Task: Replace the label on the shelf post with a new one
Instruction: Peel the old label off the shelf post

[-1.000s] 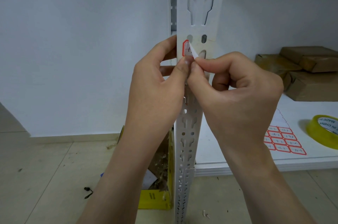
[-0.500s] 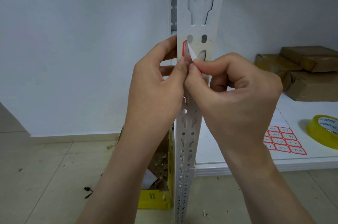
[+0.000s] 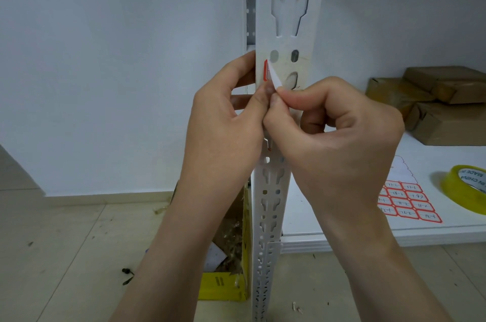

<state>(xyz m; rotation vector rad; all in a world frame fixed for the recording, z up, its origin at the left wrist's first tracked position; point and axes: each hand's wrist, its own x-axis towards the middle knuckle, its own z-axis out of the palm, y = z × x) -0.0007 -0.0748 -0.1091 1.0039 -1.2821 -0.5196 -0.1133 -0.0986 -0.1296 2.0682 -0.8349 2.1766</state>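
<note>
A white perforated shelf post [image 3: 289, 19] stands upright in the middle. A small red-bordered label [image 3: 271, 76] sticks to its left side, most of it peeled away so its white back shows. My right hand [image 3: 334, 132] pinches the peeled flap between thumb and forefinger. My left hand [image 3: 226, 116] wraps the post's left edge, its thumb pressed against the post just below the label. A sheet of red-bordered labels [image 3: 405, 200] lies on the white shelf [image 3: 342, 232] to the right.
A roll of yellowish clear tape [image 3: 465, 187] lies on the shelf at the far right. Brown wrapped parcels [image 3: 436, 103] are stacked at the shelf's back. A yellow box with scraps [image 3: 226, 264] sits on the tiled floor behind the post.
My right hand has pulled the flap further left and down, so less of the label's red face still sticks to the post. My left hand has stayed on the post.
</note>
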